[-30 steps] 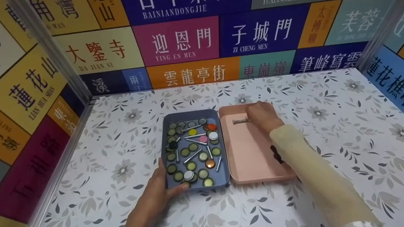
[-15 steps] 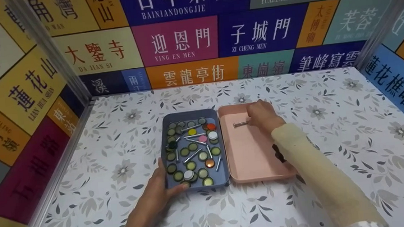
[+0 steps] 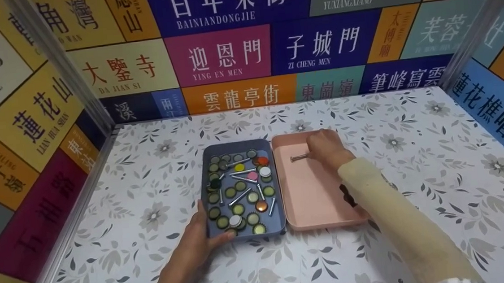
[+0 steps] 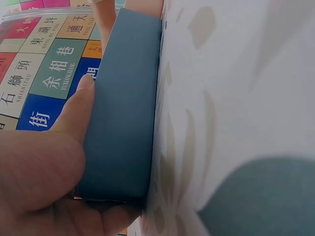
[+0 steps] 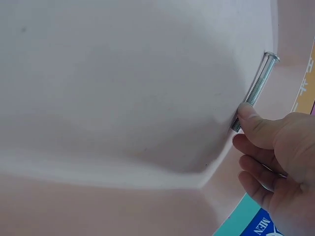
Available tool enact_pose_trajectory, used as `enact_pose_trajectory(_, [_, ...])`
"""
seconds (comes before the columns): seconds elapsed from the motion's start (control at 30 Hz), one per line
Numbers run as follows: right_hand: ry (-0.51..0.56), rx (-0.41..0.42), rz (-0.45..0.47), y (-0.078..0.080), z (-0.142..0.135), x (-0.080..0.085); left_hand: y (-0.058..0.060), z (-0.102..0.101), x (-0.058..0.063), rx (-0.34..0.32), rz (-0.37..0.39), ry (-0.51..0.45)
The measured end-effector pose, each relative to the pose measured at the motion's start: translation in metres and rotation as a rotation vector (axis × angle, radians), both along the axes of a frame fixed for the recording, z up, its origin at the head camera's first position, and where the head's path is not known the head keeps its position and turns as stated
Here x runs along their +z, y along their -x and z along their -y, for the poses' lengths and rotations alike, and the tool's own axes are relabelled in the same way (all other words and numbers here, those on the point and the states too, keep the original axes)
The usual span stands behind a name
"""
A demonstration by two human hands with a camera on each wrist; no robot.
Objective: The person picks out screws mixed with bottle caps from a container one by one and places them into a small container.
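Note:
My right hand reaches into the far part of the pink tray, pinching a silver bolt near its threaded end. The bolt's round head points left in the head view, close over the tray floor. To the left, the blue tray holds many bottle caps lying among several loose bolts. My left hand grips this tray's near left corner. Its thumb lies along the near rim, and its fingers stay on the left side, partly hidden.
Both trays stand side by side on a flower-patterned tabletop. Panels with coloured street-name tiles rise behind and at both sides. My right sleeve crosses the pink tray's right edge.
The bolt in my right hand has tilted slightly, its head dropping a little toward me. My left hand keeps its place on the blue tray, and the head view has shifted slightly.

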State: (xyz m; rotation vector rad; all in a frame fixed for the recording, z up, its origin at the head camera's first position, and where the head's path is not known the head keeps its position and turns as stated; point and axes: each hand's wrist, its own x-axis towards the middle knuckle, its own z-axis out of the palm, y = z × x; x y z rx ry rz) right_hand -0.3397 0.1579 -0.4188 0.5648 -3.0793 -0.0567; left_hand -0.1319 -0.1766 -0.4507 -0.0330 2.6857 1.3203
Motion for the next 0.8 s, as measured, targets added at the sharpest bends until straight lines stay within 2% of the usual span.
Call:
enact_pose_trajectory(0.3, [0.015,0.006,-0.006,-0.001,-0.0003,-0.0002,0.0015,0.0015,-0.0037,-0.001,-0.004,-0.044])
enact_pose_trajectory(0.57, [0.074,0.018,-0.012,-0.0018,0.0006,0.0018,-0.003,0.002,-0.0001,-0.019,-0.031,0.001])
enact_pose_trajectory(0.8, [0.186,0.047,0.06,-0.009,0.0,0.0078,-0.002,0.0017,-0.0016,-0.019,-0.041,-0.042])
